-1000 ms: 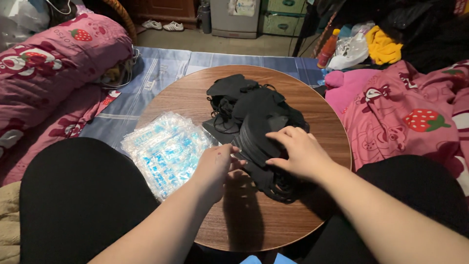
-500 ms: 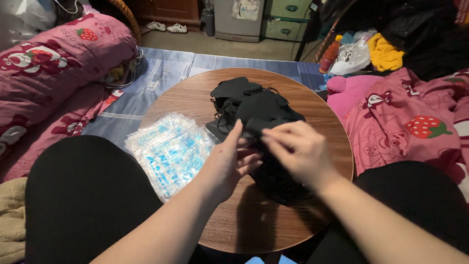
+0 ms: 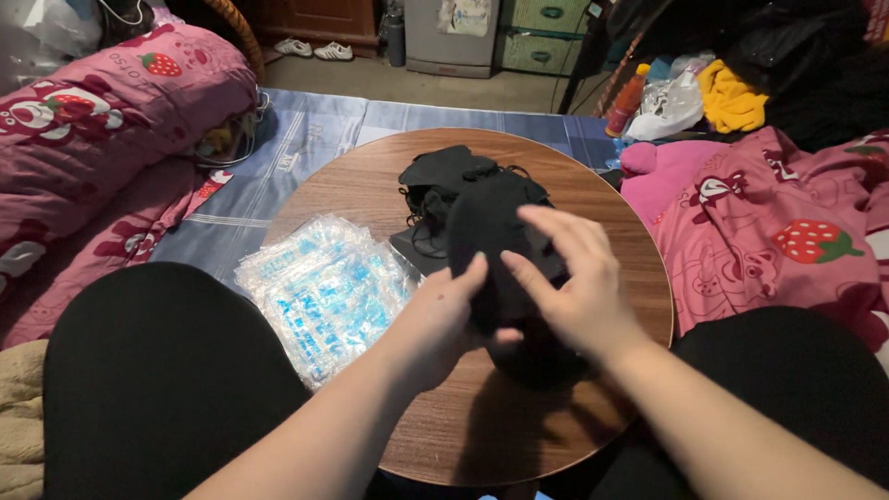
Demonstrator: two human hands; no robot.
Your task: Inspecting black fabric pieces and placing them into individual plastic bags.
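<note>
A: Hands?
B: Left hand point(image 3: 444, 319) pinches the near edge of a black mask point(image 3: 491, 243), thumb up against it. Right hand point(image 3: 569, 287) hovers over it, fingers spread, palm down, probably to flatten it.
A: Where's the mask?
B: Lifted just above the round wooden table point(image 3: 370, 199), in front of the black mask pile point(image 3: 444, 181).
A: Anything else?
B: Clear plastic packets point(image 3: 324, 292) stacked at the table's left edge, within easy reach. Pink strawberry blankets point(image 3: 787, 241) on both sides.
</note>
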